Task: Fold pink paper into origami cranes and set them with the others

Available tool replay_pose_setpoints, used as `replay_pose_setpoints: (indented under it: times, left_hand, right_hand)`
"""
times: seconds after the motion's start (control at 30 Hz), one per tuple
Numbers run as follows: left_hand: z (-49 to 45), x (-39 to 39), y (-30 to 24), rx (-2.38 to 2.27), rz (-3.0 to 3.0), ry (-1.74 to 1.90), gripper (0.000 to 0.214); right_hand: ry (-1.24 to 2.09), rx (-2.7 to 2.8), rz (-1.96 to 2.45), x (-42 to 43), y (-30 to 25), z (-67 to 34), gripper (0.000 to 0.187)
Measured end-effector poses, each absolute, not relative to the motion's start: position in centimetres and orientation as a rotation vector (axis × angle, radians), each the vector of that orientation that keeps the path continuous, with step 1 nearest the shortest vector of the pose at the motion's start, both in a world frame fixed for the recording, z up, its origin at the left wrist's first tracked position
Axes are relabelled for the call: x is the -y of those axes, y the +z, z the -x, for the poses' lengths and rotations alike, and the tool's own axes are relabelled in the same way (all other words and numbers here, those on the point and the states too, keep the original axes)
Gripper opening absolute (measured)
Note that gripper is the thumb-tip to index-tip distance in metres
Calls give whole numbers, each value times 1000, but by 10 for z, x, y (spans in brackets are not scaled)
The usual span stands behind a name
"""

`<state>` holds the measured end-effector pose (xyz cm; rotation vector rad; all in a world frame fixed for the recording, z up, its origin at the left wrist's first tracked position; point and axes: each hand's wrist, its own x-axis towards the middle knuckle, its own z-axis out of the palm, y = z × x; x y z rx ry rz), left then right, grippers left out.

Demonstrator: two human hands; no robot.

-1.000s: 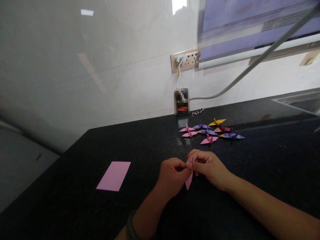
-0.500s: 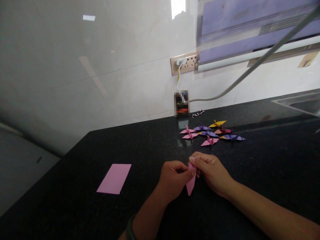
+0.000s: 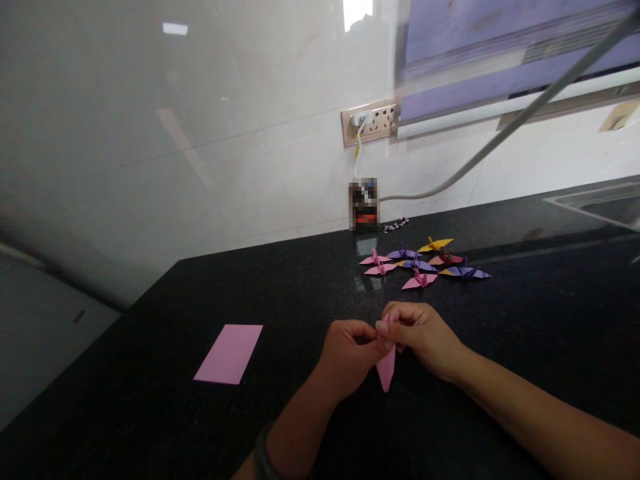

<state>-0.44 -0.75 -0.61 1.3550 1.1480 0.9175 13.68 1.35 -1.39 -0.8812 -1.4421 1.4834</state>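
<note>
A narrow folded piece of pink origami paper point(image 3: 386, 372) is pinched between both hands, its pointed end hanging down toward me. My left hand point(image 3: 347, 353) grips it from the left with thumb and fingers. From the right, my right hand point(image 3: 419, 337) holds the upper part, its thumb lying across the paper. The fingers cover much of the folds. Beyond the hands, several folded paper cranes in pink point(image 3: 420, 280), purple point(image 3: 465, 273), yellow point(image 3: 436, 245) and red point(image 3: 447, 259) stand in a group. A flat pink sheet point(image 3: 229, 355) lies off to the left.
The black countertop point(image 3: 295, 287) meets a pale tiled wall. Against the wall stands a small blurred-out box point(image 3: 365, 205), with a cable and a beaded strand point(image 3: 397, 225) beside it. A socket panel point(image 3: 369, 123) with a white plug is above.
My right thumb has moved slightly down along the folded pink paper. The paper's lower tip has swung a little to the right. The cranes and the flat sheet stay in place.
</note>
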Motion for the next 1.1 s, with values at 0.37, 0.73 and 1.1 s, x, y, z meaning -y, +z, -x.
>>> replay_pose_setpoints:
  times: [0.37,0.73,1.1]
  left_hand:
    - [8,2,-5,-1045,-1063,1063,25]
    - [9,1,-13,-1105,-1097,1196,24]
    - [9,-1,-8,-879,-864,1162,22]
  right_hand:
    - [1542,1450,913,-14,-13,-135,37]
    - [1547,1666,982,-6,-19,-128,30]
    - [1320,1743,969,-5,-13,-129,25]
